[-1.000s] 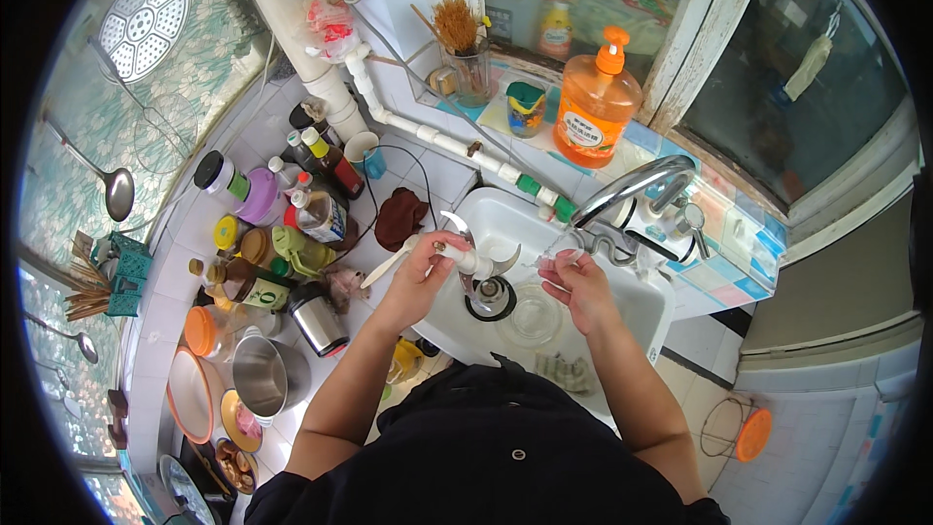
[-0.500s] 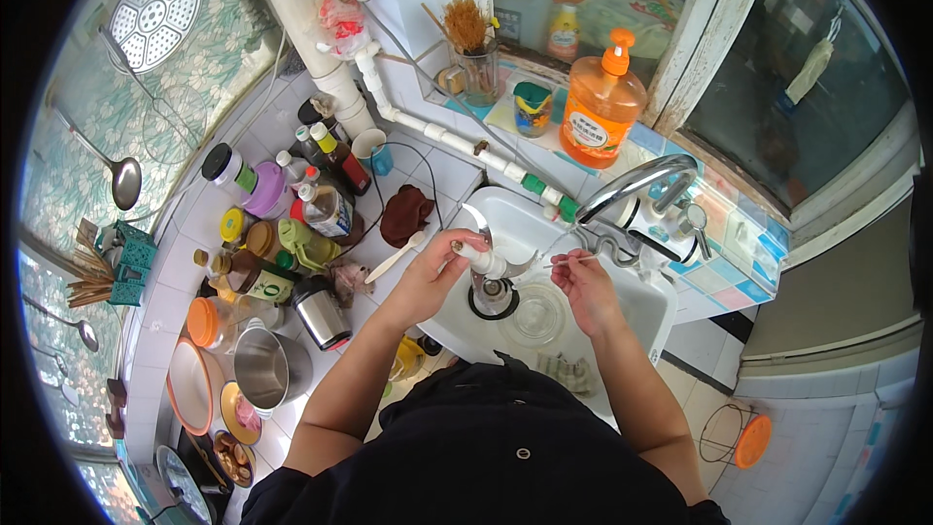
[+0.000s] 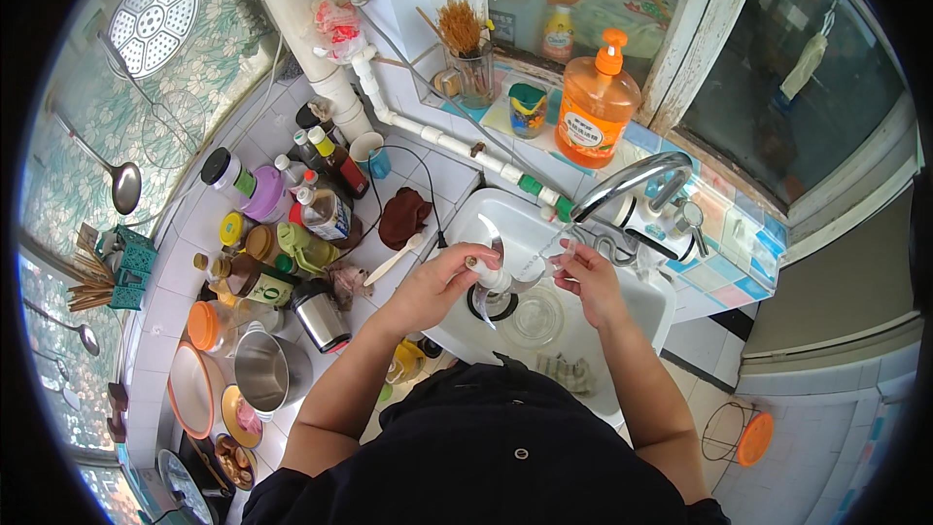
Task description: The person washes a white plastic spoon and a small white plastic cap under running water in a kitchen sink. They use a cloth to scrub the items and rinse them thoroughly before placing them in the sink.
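Over the white sink [image 3: 637, 355], my left hand [image 3: 428, 290] grips the white hub of a chopper blade [image 3: 493, 278] between thumb and fingers. Its curved metal blades stick out above and below the hub. My right hand [image 3: 593, 288] is closed, pinching a thin, clear, plastic-looking piece [image 3: 556, 255] just right of the blade; its exact kind I cannot make out. Below my hands, a round clear glass dish [image 3: 536, 319] lies in the sink beside a black ring [image 3: 502, 309]. A striped cloth or sponge [image 3: 566, 374] rests nearer to me.
The chrome tap [image 3: 641, 175] arches over the sink's far right. An orange soap bottle [image 3: 595, 122] stands on the ledge behind. Left of the sink, the counter holds a wooden-looking spatula [image 3: 387, 262], a brown cloth [image 3: 404, 217], a steel pot [image 3: 271, 367] and several bottles.
The blade in my left hand has tilted and dropped slightly nearer to me. My right hand has moved up a little, and its clear piece, earlier seen as a thin stick, now shows broader.
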Action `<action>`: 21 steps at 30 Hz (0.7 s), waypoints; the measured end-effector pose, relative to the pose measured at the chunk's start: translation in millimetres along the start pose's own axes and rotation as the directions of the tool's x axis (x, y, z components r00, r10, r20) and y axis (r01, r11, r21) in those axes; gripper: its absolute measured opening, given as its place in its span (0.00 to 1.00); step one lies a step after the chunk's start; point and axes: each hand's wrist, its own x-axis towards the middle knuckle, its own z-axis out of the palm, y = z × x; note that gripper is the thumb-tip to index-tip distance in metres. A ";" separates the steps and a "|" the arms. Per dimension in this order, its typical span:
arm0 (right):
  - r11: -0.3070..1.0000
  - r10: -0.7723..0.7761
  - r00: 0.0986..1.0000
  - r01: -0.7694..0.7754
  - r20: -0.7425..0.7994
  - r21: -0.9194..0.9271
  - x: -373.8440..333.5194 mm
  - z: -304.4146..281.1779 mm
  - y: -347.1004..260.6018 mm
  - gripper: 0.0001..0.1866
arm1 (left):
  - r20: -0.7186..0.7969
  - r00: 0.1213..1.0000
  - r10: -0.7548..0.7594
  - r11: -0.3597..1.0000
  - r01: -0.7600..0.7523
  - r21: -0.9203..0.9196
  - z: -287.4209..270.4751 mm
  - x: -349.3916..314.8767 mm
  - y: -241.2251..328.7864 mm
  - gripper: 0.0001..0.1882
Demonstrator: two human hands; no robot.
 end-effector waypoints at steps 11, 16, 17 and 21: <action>0.992 0.079 0.988 -0.065 0.132 -0.109 -8.5 9.9 -16.1 0.23 | 0.043 0.999 0.003 0.999 -0.006 0.054 0.0 5.3 10.0 0.17; 0.995 0.069 0.991 -0.059 0.115 -0.084 -9.1 11.8 -14.7 0.21 | 0.008 1.000 -0.016 1.000 0.017 -0.010 0.4 7.3 7.9 0.16; 0.995 0.059 0.991 -0.049 0.120 -0.082 -9.9 12.6 -15.2 0.20 | -0.004 1.000 -0.018 0.999 0.018 -0.027 0.5 7.4 7.6 0.15; 0.996 0.027 0.991 -0.015 0.131 -0.087 -11.2 13.8 -14.6 0.19 | -0.008 0.999 -0.033 0.998 0.032 -0.049 0.8 8.0 9.4 0.15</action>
